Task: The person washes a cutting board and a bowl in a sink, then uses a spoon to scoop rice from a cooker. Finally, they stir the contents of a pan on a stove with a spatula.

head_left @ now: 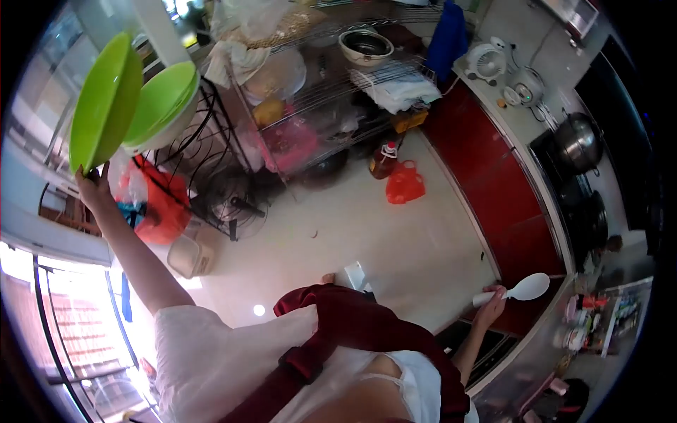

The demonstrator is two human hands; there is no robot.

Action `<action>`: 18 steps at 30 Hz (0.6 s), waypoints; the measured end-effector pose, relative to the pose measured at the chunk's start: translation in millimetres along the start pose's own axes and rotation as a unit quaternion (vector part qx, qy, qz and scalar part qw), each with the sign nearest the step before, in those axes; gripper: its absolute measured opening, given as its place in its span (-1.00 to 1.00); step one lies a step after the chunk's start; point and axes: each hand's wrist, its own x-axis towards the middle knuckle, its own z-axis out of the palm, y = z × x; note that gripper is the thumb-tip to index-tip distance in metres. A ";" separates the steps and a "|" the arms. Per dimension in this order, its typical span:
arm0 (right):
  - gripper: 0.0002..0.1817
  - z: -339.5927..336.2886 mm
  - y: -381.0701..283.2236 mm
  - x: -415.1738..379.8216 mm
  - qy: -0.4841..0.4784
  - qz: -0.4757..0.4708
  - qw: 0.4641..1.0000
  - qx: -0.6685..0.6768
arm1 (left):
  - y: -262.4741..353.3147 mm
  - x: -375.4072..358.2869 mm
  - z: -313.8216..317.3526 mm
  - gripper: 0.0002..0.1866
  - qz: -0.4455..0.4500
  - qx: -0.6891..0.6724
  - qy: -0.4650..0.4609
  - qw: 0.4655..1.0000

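At the upper left, my left hand point(93, 185) grips the lower rim of a green bowl point(106, 102), which is tilted nearly on edge. Just right of it, another green bowl point(161, 106) sits with a white bowl on a black wire rack point(204, 134). At the lower right, my right hand point(491, 304) is closed round the handle of a white rice paddle point(529, 287), its broad end pointing right.
A metal wire shelf point(317, 99) holds bags and a bowl. A bottle point(384, 158) and red bag point(405, 183) lie near it on the floor. Red cabinets point(479, 183) run below a counter with a fan point(486, 62) and pot point(578, 143).
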 end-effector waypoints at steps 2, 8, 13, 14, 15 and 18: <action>-0.62 1.1 -24.6 -3.4 0.023 0.058 0.998 -0.010 | -26.0 43.9 5.6 -0.61 -0.024 0.050 0.002 0.998; -0.63 -19.0 -20.4 -2.3 0.115 0.081 0.989 0.037 | -82.9 139.2 -21.4 -0.52 -0.020 0.232 -0.011 0.973; -0.68 -31.0 -25.5 -14.1 0.161 0.073 0.984 0.020 | -111.0 180.7 -27.1 -0.37 0.040 0.555 -0.055 0.829; -0.68 -33.1 -23.4 -15.6 0.174 0.076 0.982 0.019 | -112.5 177.5 -27.6 -0.25 0.128 0.679 -0.079 0.718; -0.69 -35.7 -20.3 -16.7 0.181 0.070 0.980 0.034 | -109.4 154.3 -18.6 -0.17 0.146 0.737 -0.052 0.658; -0.68 -43.0 -13.6 -21.0 0.203 0.083 0.975 0.034 | -107.8 110.3 -9.2 -0.10 0.221 0.830 0.037 0.511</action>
